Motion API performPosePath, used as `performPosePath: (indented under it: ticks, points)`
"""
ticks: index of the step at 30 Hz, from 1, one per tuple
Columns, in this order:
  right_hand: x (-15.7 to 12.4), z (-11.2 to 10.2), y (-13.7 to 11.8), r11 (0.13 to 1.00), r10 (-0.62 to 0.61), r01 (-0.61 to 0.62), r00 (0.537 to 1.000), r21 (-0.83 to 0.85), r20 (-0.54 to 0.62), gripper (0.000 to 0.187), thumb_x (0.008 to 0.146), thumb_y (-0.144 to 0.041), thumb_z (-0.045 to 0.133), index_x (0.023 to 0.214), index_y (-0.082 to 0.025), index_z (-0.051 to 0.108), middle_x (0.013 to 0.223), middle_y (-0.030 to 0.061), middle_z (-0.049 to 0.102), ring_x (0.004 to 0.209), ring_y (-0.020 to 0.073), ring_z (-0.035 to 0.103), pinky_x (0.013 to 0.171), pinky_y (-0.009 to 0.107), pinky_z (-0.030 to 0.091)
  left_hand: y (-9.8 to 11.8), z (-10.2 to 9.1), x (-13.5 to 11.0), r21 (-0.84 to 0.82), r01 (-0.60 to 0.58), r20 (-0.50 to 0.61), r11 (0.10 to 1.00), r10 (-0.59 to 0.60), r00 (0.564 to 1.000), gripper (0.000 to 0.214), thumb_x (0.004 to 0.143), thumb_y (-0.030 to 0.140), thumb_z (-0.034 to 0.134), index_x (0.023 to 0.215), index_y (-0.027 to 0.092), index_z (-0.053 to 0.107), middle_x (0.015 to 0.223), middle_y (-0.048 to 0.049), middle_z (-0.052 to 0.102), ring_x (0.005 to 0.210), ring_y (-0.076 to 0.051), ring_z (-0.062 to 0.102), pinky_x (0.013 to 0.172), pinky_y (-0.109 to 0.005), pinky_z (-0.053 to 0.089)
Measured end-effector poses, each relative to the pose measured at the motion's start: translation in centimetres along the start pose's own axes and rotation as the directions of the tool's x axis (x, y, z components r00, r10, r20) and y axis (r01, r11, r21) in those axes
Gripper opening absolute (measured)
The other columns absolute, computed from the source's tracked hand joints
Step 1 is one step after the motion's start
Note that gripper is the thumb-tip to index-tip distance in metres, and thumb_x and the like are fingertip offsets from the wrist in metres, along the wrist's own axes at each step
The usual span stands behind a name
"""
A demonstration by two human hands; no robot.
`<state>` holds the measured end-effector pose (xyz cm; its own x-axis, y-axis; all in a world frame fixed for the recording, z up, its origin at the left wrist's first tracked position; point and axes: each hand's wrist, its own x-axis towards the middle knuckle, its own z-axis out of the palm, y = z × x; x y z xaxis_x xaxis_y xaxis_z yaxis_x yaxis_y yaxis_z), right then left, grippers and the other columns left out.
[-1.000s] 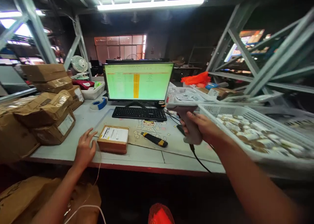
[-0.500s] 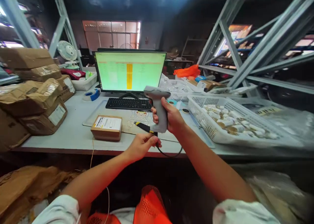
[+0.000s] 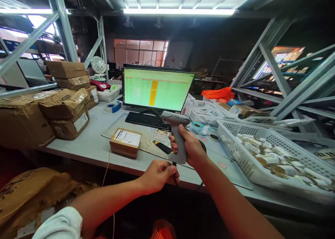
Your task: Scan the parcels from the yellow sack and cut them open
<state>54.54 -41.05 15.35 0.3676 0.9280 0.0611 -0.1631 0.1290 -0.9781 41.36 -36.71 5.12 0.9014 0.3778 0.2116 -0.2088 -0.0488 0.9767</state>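
Observation:
My right hand [image 3: 191, 146] grips the handle of a grey barcode scanner [image 3: 176, 127], held upright above the table's front edge. My left hand [image 3: 158, 174] is closed around the scanner's black cable [image 3: 173, 166] just below the handle. A small brown parcel with a white label [image 3: 125, 142] lies on the table to the left of both hands. A yellow and black utility knife [image 3: 161, 146] lies on the desk mat behind the scanner.
A monitor [image 3: 157, 89] with a green spreadsheet and a keyboard [image 3: 145, 120] stand behind. Stacked brown parcels [image 3: 62, 109] fill the table's left side. A white basket [image 3: 264, 155] of small rolls sits at the right. Tape rolls, metal shelving [image 3: 277, 71] and crumpled brown paper [image 3: 28, 193] surround the table.
My right hand brought the scanner from the right to the middle. My left hand left the spot beside the small parcel and closed on the scanner's cable.

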Motion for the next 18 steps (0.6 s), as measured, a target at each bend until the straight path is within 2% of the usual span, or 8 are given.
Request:
performPosePath:
  ticks: [2,4,7,10,11,13,15,18]
  points:
    - [-0.4,-0.3,0.7,0.992,0.059,-0.055,0.998,-0.115,0.033,0.056,0.079,-0.073,0.074,0.086,-0.022,0.052,0.072,-0.0031,0.058,0.047,0.0093,0.049,0.040,0.022,0.042,0.7,-1.3,0.0,0.166,0.056,0.161,0.984,-0.083,0.984,0.063,0.092,0.074,0.053,0.082,0.015,0.073,0.082,-0.0067,0.074,0.078,-0.020,0.068,0.077,-0.031,0.052]
    - [-0.4,-1.5,1.6,0.958,0.092,-0.073,0.994,-0.278,0.055,0.057,0.078,-0.074,0.073,0.087,-0.022,0.052,0.072,-0.0027,0.059,0.049,0.0110,0.052,0.042,0.024,0.044,2.3,-3.5,-0.5,0.431,0.030,0.305,0.902,-0.178,0.936,0.051,0.093,0.065,0.060,0.090,0.017,0.077,0.087,-0.0052,0.077,0.078,-0.019,0.068,0.072,-0.028,0.049]
    - [0.3,-5.2,2.9,0.807,0.050,-0.043,0.999,-0.590,-0.005,0.049,0.086,-0.069,0.065,0.094,-0.021,0.056,0.067,-0.0026,0.058,0.052,0.0146,0.056,0.049,0.027,0.045,5.5,-8.8,-2.1,0.625,-0.064,0.328,0.778,-0.187,0.926,0.036,0.096,0.051,0.064,0.106,0.021,0.079,0.100,-0.0053,0.079,0.088,-0.020,0.071,0.077,-0.027,0.050]
    - [1.5,-9.6,4.2,0.466,-0.043,-0.150,0.980,-0.872,-0.192,0.034,0.094,-0.050,0.058,0.106,-0.019,0.062,0.076,0.0057,0.068,0.068,0.0229,0.068,0.063,0.032,0.049,6.7,-15.8,-4.2,0.672,-0.009,0.017,0.740,-0.003,1.000,0.036,0.099,0.051,0.059,0.107,0.021,0.077,0.103,-0.0059,0.078,0.097,-0.021,0.071,0.090,-0.031,0.053]
    - [1.9,-10.8,4.8,0.340,-0.081,-0.199,0.968,-0.919,-0.239,0.032,0.095,-0.044,0.058,0.111,-0.017,0.064,0.085,0.0105,0.072,0.080,0.0268,0.071,0.069,0.033,0.050,6.3,-18.3,-4.8,0.679,0.027,-0.148,0.734,0.101,0.984,0.039,0.097,0.054,0.060,0.107,0.020,0.077,0.106,-0.0068,0.078,0.101,-0.023,0.071,0.094,-0.034,0.053]
    - [2.4,-12.5,6.1,0.138,-0.137,-0.260,0.951,-0.956,-0.278,0.036,0.096,-0.038,0.058,0.122,-0.015,0.065,0.107,0.0178,0.075,0.103,0.0333,0.071,0.080,0.036,0.049,4.2,-22.9,-5.7,0.645,0.070,-0.409,0.761,0.266,0.873,0.049,0.092,0.061,0.063,0.117,0.020,0.072,0.118,-0.0107,0.075,0.112,-0.027,0.069,0.104,-0.043,0.053]
    - [2.6,-13.2,7.3,0.018,-0.142,-0.288,0.947,-0.957,-0.288,0.041,0.097,-0.035,0.056,0.132,-0.014,0.062,0.120,0.0203,0.073,0.113,0.0362,0.068,0.086,0.038,0.048,1.1,-26.2,-6.1,0.581,0.082,-0.494,0.810,0.271,0.826,0.078,0.081,0.069,0.072,0.141,0.021,0.058,0.143,-0.0168,0.062,0.132,-0.033,0.060,0.111,-0.052,0.049]
    - [2.9,-13.2,8.6,-0.082,-0.091,-0.322,0.945,-0.943,-0.315,0.043,0.100,-0.033,0.051,0.137,-0.013,0.060,0.123,0.0212,0.072,0.112,0.0370,0.069,0.085,0.040,0.049,-3.3,-28.1,-6.1,0.478,0.102,-0.445,0.873,0.141,0.885,0.123,0.064,0.077,0.082,0.161,0.023,0.030,0.163,-0.0247,0.039,0.148,-0.041,0.045,0.117,-0.059,0.043]
